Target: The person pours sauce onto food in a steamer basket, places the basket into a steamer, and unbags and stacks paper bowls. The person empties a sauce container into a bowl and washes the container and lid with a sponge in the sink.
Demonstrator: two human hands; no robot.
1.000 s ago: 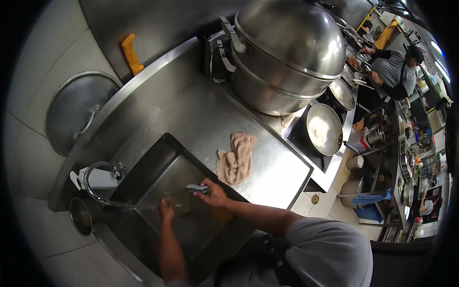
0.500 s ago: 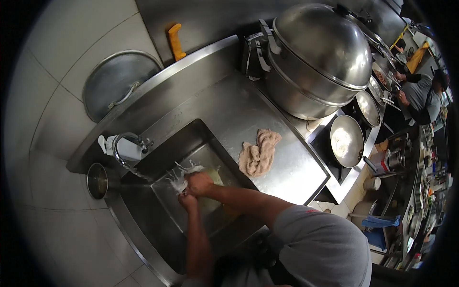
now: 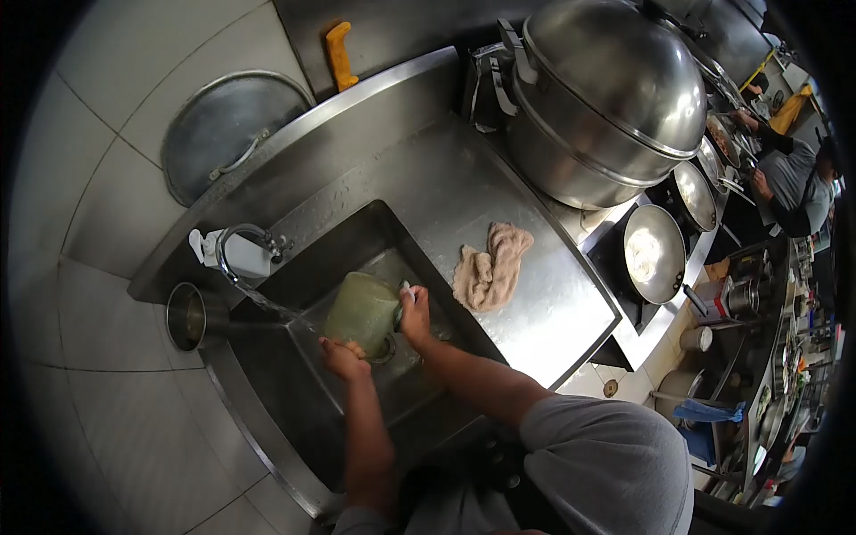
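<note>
A translucent, pale green plastic container [image 3: 361, 308] is tipped on its side over the stainless sink basin [image 3: 294, 374]. My left hand [image 3: 345, 358] is closed on its lower edge, near the stream from the faucet. At the container's right end, my right hand [image 3: 414, 316] is closed around something small with white and dark parts, mostly hidden by the fingers. Water runs from the curved faucet [image 3: 230, 259] into the basin, left of the container.
A crumpled tan cloth [image 3: 493, 267] lies on the steel drainboard [image 3: 419, 187]. Beyond it stand a large domed steamer [image 3: 606, 98] and frying pans [image 3: 654, 254] on a stove. A metal pot [image 3: 189, 316] hangs by the sink's left rim. Another person [image 3: 794, 183] works at far right.
The pale green container, low in the basin before, is now lifted and tilted between my hands. My hands have moved apart, the right one up and rightward. The white splashing between them is gone.
</note>
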